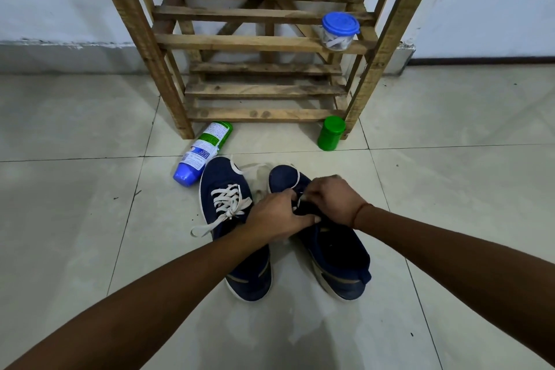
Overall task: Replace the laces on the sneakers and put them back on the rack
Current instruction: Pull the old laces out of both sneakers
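The left hand (276, 216) on my feed is curled over the front opening of the right sneaker (333, 249), thumb and fingers gripping the dark upper near the eyelets. The right hand (333, 200) sits just opposite it, knuckles up, its fingertips pinching a loose lace (296, 179). That lace is white and curves over the navy toe of this shoe. I cannot tell which eyelet the lace end is at, since the 2 hands hide that spot. A thin reddish band circles the right wrist.

Both sneakers stand on the tiled floor (90, 219), toes pointing toward the rack (261, 42), the pair almost touching at the middle. The left sneaker (228, 249) is threaded with a white lace (228, 200) in crossed rows, and its untied ends trail onto the floor on the shoe's left side.

The rack is bare wooden slats against a pale wall, and I see no shoes on the shelves in view. On the right end of 1 slat sits a small clear tub with a blue lid (340, 31), with white strips inside. A green jar (331, 133) stands upright on the floor beside the rack's right front leg. A spray can (204, 153) with a blue cap lies on its side near the left front leg, just beyond the left sneaker's toe.
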